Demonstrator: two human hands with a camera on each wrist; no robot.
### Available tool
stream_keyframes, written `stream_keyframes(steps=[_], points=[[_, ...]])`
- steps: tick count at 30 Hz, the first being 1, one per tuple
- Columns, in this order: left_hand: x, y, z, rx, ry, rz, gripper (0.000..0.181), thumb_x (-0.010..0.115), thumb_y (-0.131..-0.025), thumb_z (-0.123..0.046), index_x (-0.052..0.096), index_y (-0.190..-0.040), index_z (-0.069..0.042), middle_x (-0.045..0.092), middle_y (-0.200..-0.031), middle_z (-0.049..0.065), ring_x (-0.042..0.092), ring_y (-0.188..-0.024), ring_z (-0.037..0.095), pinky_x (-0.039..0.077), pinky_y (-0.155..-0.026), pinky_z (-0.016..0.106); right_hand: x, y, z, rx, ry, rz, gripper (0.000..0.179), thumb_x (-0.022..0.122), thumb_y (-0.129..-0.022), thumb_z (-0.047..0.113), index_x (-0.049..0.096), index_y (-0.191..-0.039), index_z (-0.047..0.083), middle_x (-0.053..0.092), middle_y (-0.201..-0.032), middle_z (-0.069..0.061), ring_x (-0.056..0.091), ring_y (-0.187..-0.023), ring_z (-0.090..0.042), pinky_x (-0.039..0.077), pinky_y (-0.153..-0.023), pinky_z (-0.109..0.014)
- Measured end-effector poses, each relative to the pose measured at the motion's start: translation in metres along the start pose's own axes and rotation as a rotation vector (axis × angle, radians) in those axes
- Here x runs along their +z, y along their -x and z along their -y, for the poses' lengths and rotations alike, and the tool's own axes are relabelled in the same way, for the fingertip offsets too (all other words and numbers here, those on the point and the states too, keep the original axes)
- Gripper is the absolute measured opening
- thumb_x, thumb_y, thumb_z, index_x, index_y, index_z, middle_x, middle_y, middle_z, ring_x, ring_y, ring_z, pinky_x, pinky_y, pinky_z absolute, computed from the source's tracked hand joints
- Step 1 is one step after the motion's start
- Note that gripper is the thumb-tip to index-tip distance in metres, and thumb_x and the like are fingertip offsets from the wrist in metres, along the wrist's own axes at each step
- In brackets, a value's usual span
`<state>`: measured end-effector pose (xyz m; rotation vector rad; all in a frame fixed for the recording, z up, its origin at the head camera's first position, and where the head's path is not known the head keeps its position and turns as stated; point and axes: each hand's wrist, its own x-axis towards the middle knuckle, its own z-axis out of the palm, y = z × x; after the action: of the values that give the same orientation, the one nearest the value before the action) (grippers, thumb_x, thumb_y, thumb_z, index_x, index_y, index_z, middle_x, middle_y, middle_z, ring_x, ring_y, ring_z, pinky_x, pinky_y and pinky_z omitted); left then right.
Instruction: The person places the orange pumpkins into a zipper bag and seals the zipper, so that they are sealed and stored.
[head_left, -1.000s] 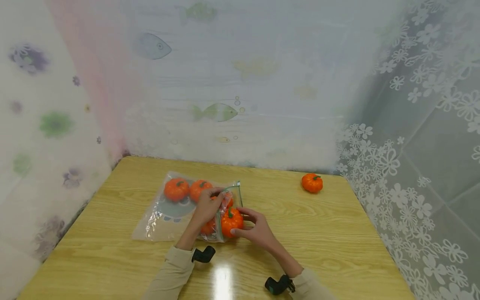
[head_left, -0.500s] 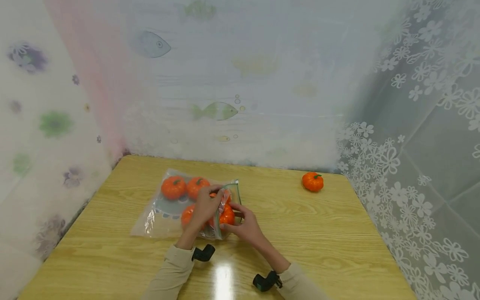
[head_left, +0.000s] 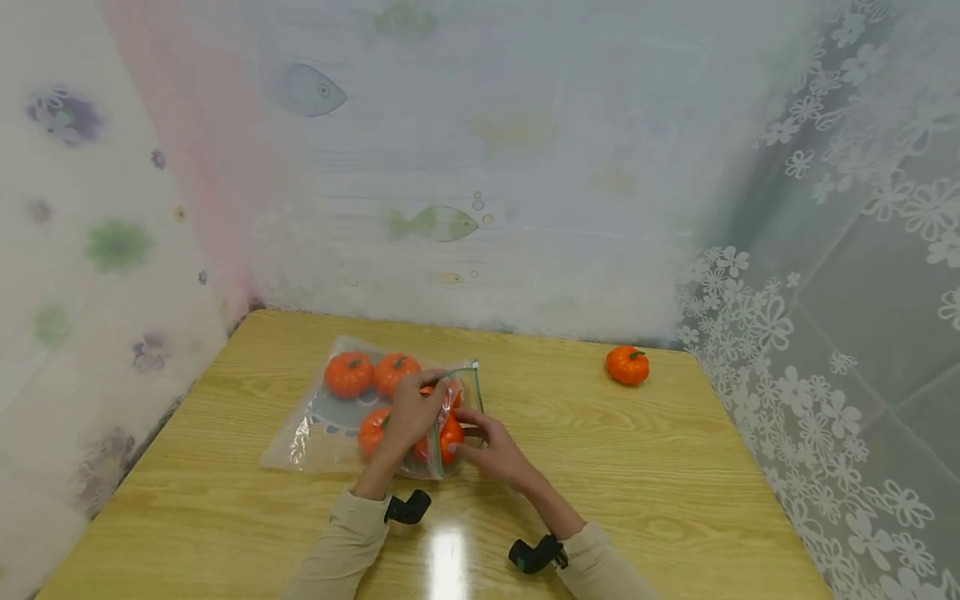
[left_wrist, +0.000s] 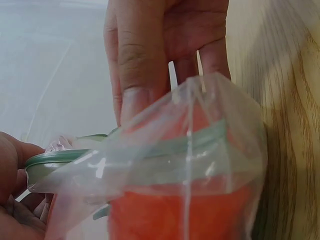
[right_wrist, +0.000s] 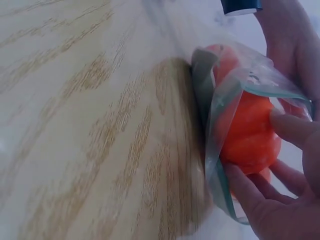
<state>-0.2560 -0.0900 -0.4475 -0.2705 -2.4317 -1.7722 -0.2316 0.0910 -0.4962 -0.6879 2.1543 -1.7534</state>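
A clear zip bag (head_left: 288, 446) with a green-edged mouth lies flat, its mouth facing right. My left hand (head_left: 414, 408) pinches the upper lip of that mouth; the left wrist view shows the fingers (left_wrist: 15, 200) at the bag's edge. With thumb on one side and fingers on the other, my right hand (head_left: 498, 454) holds a small orange toy pumpkin (right_wrist: 250, 135), which sits mostly inside the mouth. Several more pumpkins rest in the bag, such as one at the far left (head_left: 348, 375) and one beside it (head_left: 397, 373). My left hand partly covers others.
One loose orange pumpkin (head_left: 627, 366) stands at the back right of the wooden table (head_left: 637, 483). A patterned curtain (head_left: 562, 183) hangs behind the table, with floral sheets at both sides. Each wrist wears a black camera mount (head_left: 408, 507).
My right hand has moved left, pushing its pumpkin from the mouth's edge into the bag. A pumpkin inside has shifted left. My left hand keeps its pinch on the bag.
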Motion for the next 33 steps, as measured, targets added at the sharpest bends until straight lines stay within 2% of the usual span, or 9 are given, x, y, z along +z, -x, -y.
stream_keyframes(steps=[6,13,18,23,28,33], points=[[0.0,0.002,0.0,-0.007,0.019,0.009,0.029,0.055,-0.105,-0.011,0.069,-0.127,0.001,0.069,-0.105,0.017,0.051,-0.047,0.01,0.042,-0.041,0.023,0.002,-0.001,0.004,-0.019,0.037,-0.004,0.051,0.065,-0.1,0.009,0.047,-0.147,-0.001,0.049,-0.147,-0.025,0.056,-0.127,-0.046,0.057,-0.096,-0.041],[0.003,0.003,0.003,0.026,0.078,0.009,0.027,0.055,-0.105,-0.009,0.069,-0.126,0.004,0.067,-0.101,0.02,0.06,-0.051,0.011,0.053,-0.046,0.025,0.005,-0.007,0.004,0.013,0.119,-0.036,0.048,0.071,-0.097,0.01,0.053,-0.14,0.002,0.056,-0.138,-0.021,0.062,-0.119,-0.042,0.056,-0.097,-0.049],[0.003,0.004,0.003,0.023,0.094,-0.001,0.027,0.056,-0.105,-0.008,0.068,-0.126,0.004,0.067,-0.103,0.022,0.062,-0.052,0.011,0.054,-0.048,0.025,0.01,-0.009,0.002,0.038,0.126,-0.062,0.048,0.072,-0.095,0.009,0.055,-0.139,0.002,0.059,-0.133,-0.021,0.064,-0.115,-0.041,0.057,-0.096,-0.049],[0.003,0.004,0.001,0.029,0.086,-0.004,0.027,0.056,-0.105,-0.008,0.068,-0.125,0.004,0.068,-0.107,0.023,0.06,-0.052,0.011,0.051,-0.048,0.023,0.016,-0.015,-0.004,-0.013,0.1,-0.103,0.042,0.07,-0.095,0.004,0.057,-0.135,-0.002,0.06,-0.126,-0.025,0.064,-0.113,-0.044,0.057,-0.095,-0.048],[0.003,0.002,0.002,0.054,0.037,-0.013,0.028,0.056,-0.105,-0.009,0.068,-0.126,0.005,0.069,-0.112,0.023,0.053,-0.05,0.009,0.045,-0.047,0.022,0.023,-0.021,-0.007,-0.076,0.071,-0.141,0.035,0.067,-0.096,0.0,0.061,-0.131,-0.003,0.062,-0.122,-0.024,0.062,-0.114,-0.043,0.058,-0.096,-0.046],[0.003,0.001,0.004,0.055,0.023,-0.023,0.027,0.056,-0.105,-0.009,0.069,-0.125,0.004,0.07,-0.111,0.022,0.05,-0.05,0.008,0.043,-0.048,0.022,0.027,-0.024,-0.005,-0.103,0.046,-0.123,0.035,0.065,-0.095,-0.004,0.061,-0.13,-0.007,0.061,-0.123,-0.026,0.06,-0.116,-0.042,0.056,-0.097,-0.05]])
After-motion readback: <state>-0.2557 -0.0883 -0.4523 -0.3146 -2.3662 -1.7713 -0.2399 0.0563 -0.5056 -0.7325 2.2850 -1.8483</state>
